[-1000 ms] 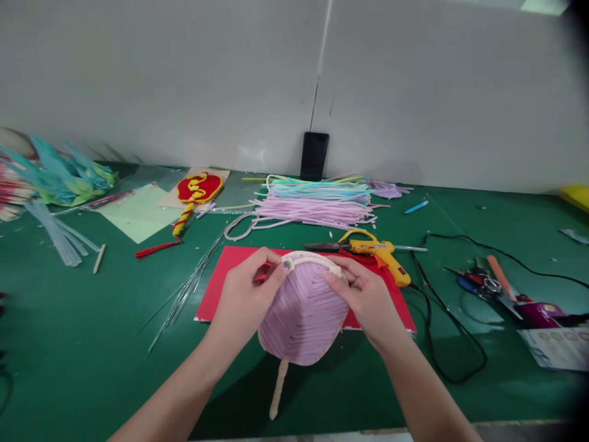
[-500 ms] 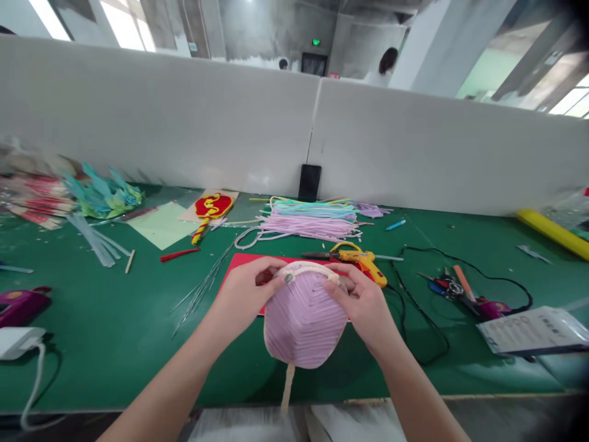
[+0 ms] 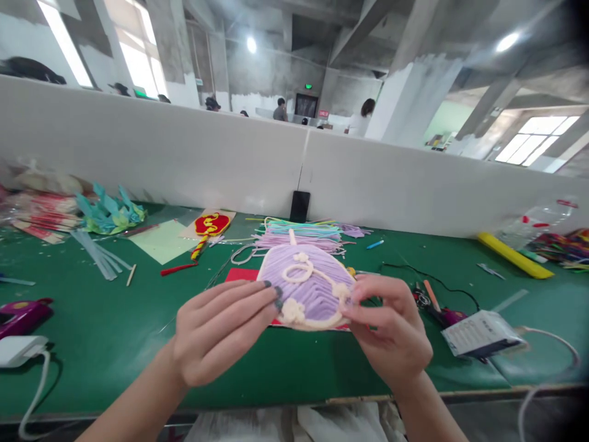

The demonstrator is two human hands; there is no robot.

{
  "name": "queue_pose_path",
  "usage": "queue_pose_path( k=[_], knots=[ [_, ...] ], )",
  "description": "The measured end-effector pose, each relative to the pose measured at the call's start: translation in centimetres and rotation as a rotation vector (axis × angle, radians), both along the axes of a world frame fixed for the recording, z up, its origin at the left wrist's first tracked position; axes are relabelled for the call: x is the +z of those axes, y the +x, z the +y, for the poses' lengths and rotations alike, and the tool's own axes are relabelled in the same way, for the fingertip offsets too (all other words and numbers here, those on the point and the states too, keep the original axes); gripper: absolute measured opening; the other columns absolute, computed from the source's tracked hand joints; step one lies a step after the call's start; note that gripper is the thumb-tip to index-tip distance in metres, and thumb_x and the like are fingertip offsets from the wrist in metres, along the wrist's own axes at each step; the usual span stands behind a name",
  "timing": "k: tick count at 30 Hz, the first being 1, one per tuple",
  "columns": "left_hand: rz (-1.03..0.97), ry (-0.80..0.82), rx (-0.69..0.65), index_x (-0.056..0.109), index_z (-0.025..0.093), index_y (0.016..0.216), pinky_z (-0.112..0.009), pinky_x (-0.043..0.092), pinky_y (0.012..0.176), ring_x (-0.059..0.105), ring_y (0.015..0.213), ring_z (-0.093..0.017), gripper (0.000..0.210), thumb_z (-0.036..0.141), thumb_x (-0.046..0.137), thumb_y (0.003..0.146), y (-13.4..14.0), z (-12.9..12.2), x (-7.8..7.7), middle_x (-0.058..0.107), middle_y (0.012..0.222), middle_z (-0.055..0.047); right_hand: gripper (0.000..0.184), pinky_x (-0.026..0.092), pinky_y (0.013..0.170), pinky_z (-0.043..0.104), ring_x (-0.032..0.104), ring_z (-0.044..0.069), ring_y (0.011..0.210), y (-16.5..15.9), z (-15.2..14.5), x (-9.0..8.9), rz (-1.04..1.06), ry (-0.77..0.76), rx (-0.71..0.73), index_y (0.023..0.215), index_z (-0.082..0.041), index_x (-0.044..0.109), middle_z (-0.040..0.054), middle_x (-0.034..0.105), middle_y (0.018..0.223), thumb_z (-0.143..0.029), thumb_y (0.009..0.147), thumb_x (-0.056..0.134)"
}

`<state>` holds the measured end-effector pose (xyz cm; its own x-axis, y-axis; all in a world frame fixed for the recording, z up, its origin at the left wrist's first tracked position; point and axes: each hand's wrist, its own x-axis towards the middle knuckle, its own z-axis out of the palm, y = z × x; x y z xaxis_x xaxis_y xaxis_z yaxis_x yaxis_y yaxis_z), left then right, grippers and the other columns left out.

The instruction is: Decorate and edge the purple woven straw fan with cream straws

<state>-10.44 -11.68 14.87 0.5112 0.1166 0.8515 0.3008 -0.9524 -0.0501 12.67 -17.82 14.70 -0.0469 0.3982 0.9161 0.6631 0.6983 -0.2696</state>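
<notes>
A lilac fan (image 3: 317,261) made of fuzzy pipe cleaners, with a cream rim, small cream flowers and a cream loop on its face, is held up over the table in front of me. Its short cream handle (image 3: 292,237) points away from me. My left hand (image 3: 230,328) grips the near left edge, fingers lying over the front and the thumb hidden behind. At the right edge, beside a cream flower, my right hand (image 3: 391,325) pinches the rim between thumb and fingers. Below the fan lies a red sheet (image 3: 242,275), mostly covered.
Bundled pipe cleaners (image 3: 299,236) lie behind the fan, near a black phone (image 3: 300,206) leaning on the partition. A red and yellow fan (image 3: 211,224) rests at left. Glue sticks (image 3: 99,255), a purple tool (image 3: 23,316), a white box (image 3: 481,334) and a yellow roll (image 3: 514,255) surround the work area.
The fan has been turned over: its handle now points away instead of toward me, and the face with cream flowers shows. Both hands have shifted to its near edges. My view has tilted up.
</notes>
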Motion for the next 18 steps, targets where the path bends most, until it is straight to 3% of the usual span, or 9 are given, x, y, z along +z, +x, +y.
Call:
queue_pose_path(
  k=[4,9,12,15,18],
  knots=[
    [-0.122,-0.087,0.039,0.062,0.030,0.095,-0.033,0.055,0.084,0.066,0.091,-0.016,0.026,0.009,0.055,0.081,0.1,-2.7,-2.3,0.071,0.095,0.003,0.026,0.054,0.068,0.034,0.057,0.015,0.075,-0.9,-2.9,-1.6,-0.046,0.085,-0.190,0.082,-0.026,0.064,-0.0007,0.055,0.076,-0.003,0.070,0.066],
    [-0.073,-0.128,-0.028,0.063,0.031,0.072,-0.028,0.057,0.083,0.069,0.079,-0.013,0.028,0.003,0.065,0.070,-0.3,-4.8,-4.3,0.073,0.084,0.009,0.028,0.056,0.067,0.030,0.057,0.013,0.072,-1.9,-5.4,-5.0,-0.057,0.068,-0.252,0.084,-0.026,0.063,-0.0017,0.054,0.074,-0.002,0.071,0.065],
    [-0.024,-0.099,-0.066,0.064,0.030,0.070,-0.028,0.059,0.081,0.070,0.075,-0.014,0.027,0.003,0.065,0.069,-1.1,-4.8,-4.9,0.073,0.083,0.007,0.032,0.055,0.070,0.033,0.059,0.016,0.081,-2.3,-5.9,-6.8,-0.068,0.066,-0.288,0.090,-0.024,0.061,0.0012,0.057,0.083,0.001,0.070,0.063],
    [0.038,-0.091,-0.180,0.066,0.030,0.075,-0.026,0.058,0.082,0.070,0.075,-0.014,0.028,0.003,0.064,0.070,-1.8,-4.3,-5.2,0.073,0.086,0.006,0.034,0.055,0.068,0.033,0.059,0.016,0.080,-2.6,-6.0,-7.4,0.004,0.076,-0.287,0.091,-0.024,0.057,0.0013,0.058,0.084,0.003,0.070,0.060],
    [0.103,-0.199,-0.118,0.067,0.033,0.076,-0.028,0.059,0.082,0.070,0.075,-0.015,0.030,0.004,0.062,0.072,-2.3,-3.8,-4.8,0.073,0.084,0.008,0.031,0.055,0.066,0.034,0.060,0.016,0.080,-2.7,-6.2,-7.2,-0.008,0.071,-0.286,0.087,-0.024,0.057,0.0010,0.059,0.083,0.002,0.071,0.059]
  ],
)
